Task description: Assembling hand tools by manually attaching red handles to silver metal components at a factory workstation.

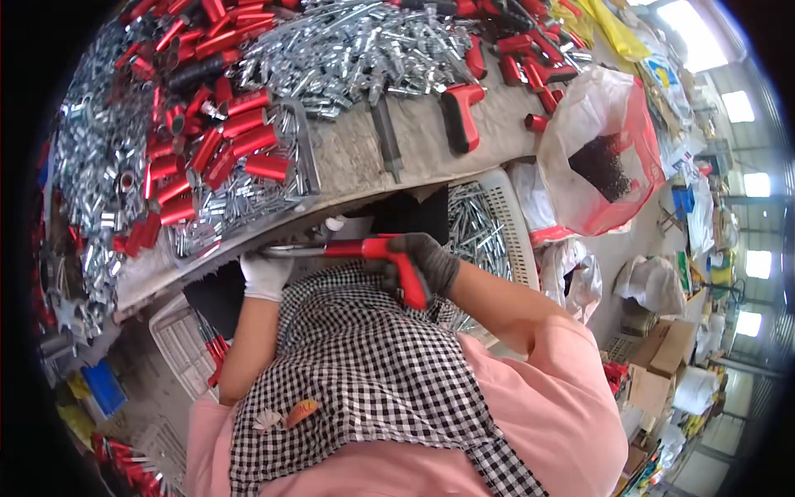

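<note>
1. Your right hand (422, 261), in a dark glove, is clamped around the red pistol-grip tool (389, 257), held just below the workbench's near edge, over your checked apron (373, 364).
2. Your left hand (265, 275), in a white glove, is closed on the thin metal rod (290, 250) at the tool's nose; this looks like a fitting step, and the next move calls for keeping rod and nose in line.
3. A white slatted crate (517, 228) of metal rods sits under the near edge.
4. On the workbench (356, 157), a tray (305, 153) holds red tubes (240, 141); silver parts (356, 50) are heaped at the far edge.
5. Beyond the right edge stands a red-and-white bag (600, 157), then cardboard boxes (662, 352) and skylights.
</note>
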{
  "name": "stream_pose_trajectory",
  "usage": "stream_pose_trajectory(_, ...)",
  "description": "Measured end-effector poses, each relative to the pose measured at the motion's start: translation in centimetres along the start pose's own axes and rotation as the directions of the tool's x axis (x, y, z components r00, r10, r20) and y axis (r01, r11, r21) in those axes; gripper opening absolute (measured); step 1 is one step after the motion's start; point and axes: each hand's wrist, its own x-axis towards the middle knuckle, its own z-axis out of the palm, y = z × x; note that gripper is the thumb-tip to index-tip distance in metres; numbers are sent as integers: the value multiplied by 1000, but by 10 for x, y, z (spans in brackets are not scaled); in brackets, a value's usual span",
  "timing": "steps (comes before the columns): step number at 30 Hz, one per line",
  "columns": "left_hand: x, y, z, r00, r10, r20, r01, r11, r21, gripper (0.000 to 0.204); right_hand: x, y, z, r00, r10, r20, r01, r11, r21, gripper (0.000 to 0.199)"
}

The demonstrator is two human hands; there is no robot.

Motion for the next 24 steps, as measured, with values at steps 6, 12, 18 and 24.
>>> stream_pose_trajectory(6,-42,0,4,985,172,30,-157,949,-275,34,25,3,2,927,334,171,-371,886,279,56)
stream_pose_trajectory(12,-124,25,20,865,421,-274,-484,845,-229,38,81,19,56,927,328,184,-251,904,-347,69)
stream_pose_trajectory(18,-170,73,-125,766,531,-362,-574,819,-12,16,111,68,134,867,289,406,137,646,-751,97)
stream_pose_trajectory(24,-216,100,-191,728,124,-674,-298,943,-149,18,106,38,87,986,136,99,-5,609,-793,48)
